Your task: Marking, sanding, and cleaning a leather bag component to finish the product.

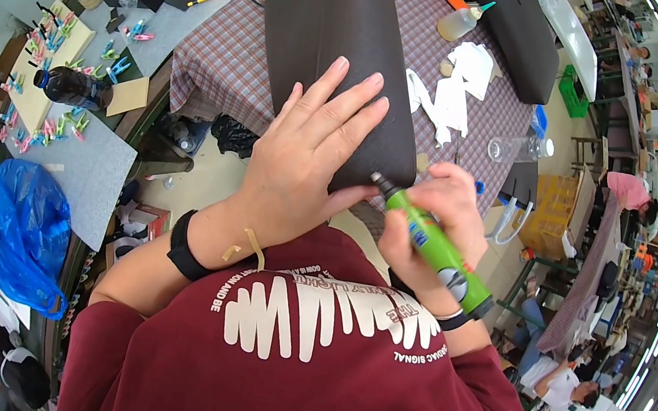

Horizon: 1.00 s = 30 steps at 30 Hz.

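Note:
A dark brown leather-like bag or bag panel (pixel 330 18) stretches from the far edge of the table toward my body. Flat on its near end lies my left hand (pixel 299 153), fingers stretched and spread, the thumb along the bag's near edge. Closed around a thick green tube (pixel 441 255) with a narrow dark tip is my right hand (pixel 460 214). The tube slants, its tip up and to the left, close by the bag's near right corner. Whether the tip touches the bag I cannot tell.
A checked cloth (pixel 219 56) covers the table. Right of the bag lie white scraps (pixel 452 95), a glue bottle (pixel 458 22), a clear plastic bottle (pixel 519 149) and another dark bag (pixel 517 41). To the left are a dark drink bottle (pixel 74 88), several clips and a blue plastic bag (pixel 25 229).

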Motion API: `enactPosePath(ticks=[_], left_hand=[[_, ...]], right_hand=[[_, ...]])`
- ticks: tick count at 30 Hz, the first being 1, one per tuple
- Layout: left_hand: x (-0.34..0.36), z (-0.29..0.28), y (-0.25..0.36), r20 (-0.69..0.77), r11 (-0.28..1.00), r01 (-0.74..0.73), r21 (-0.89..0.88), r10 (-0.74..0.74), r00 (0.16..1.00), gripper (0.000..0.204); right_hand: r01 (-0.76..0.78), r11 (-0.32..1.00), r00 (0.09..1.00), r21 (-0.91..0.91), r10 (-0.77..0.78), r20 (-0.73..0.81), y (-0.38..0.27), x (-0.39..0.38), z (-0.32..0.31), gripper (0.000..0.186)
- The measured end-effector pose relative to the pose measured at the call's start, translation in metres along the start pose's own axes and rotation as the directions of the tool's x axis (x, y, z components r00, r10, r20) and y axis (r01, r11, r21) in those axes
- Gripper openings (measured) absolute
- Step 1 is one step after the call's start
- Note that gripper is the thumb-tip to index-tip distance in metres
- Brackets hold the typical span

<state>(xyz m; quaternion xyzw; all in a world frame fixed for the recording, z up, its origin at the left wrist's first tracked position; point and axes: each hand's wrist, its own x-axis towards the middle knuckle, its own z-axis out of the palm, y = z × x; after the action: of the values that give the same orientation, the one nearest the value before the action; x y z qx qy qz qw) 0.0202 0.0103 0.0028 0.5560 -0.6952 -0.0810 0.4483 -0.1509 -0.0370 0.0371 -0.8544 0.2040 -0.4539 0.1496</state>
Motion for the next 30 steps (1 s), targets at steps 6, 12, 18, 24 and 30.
enactPosePath(ticks=[6,12,18,24,30], left_hand=[[-0.0006,-0.0004,0.0002,-0.006,1.0,-0.009,0.012,0.009,1.0,0.082],[-0.0016,-0.0006,0.0007,-0.011,1.0,-0.013,0.011,0.013,1.0,0.08],[-0.0025,-0.0012,0.0014,-0.012,1.0,-0.011,0.016,0.011,1.0,0.079],[-0.0043,-0.0024,0.0021,-0.01,1.0,-0.012,0.019,0.012,1.0,0.079],[-0.0056,-0.0023,0.0015,-0.013,1.0,-0.018,0.013,0.018,1.0,0.078]], right_hand=[[0.027,1.0,0.997,0.002,-0.027,0.068,-0.0026,0.002,-0.0012,0.025],[0.01,1.0,1.0,-0.025,-0.01,0.006,-0.0011,0.0015,0.0007,0.024],[0.04,0.999,0.999,0.0,-0.04,0.036,-0.0033,0.0007,0.0006,0.027],[0.016,1.0,1.0,-0.02,-0.016,0.015,-0.0013,0.0003,0.0009,0.027],[0.044,0.999,0.998,0.022,-0.045,0.032,-0.0019,0.0037,0.0039,0.028]])
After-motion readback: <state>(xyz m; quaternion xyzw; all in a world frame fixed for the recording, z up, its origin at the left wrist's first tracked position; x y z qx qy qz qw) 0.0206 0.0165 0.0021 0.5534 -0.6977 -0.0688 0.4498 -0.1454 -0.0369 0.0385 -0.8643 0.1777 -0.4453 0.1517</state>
